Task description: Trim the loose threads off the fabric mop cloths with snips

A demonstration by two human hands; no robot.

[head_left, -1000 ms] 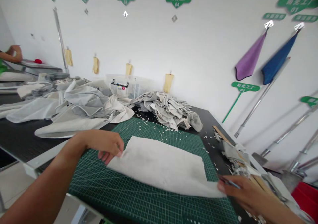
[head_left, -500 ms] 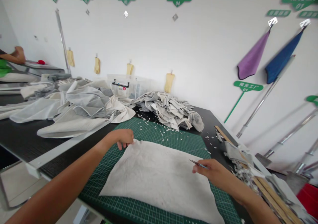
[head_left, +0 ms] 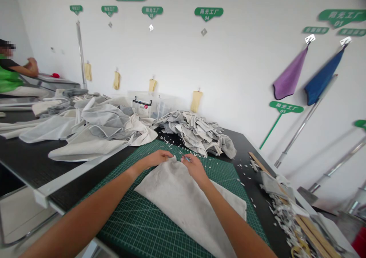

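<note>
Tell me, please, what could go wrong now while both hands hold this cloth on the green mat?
The right hand seems to hold a thin tool close to the left hand; it could prick a finger. Loose scraps lie beside the cloth and may get caught inside it.

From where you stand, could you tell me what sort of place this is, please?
Likely a textile workshop for mops and cleaning cloths: a green cutting mat lies under the grey cloth, cut fabric is heaped behind, and metal poles lean on the wall.
</note>
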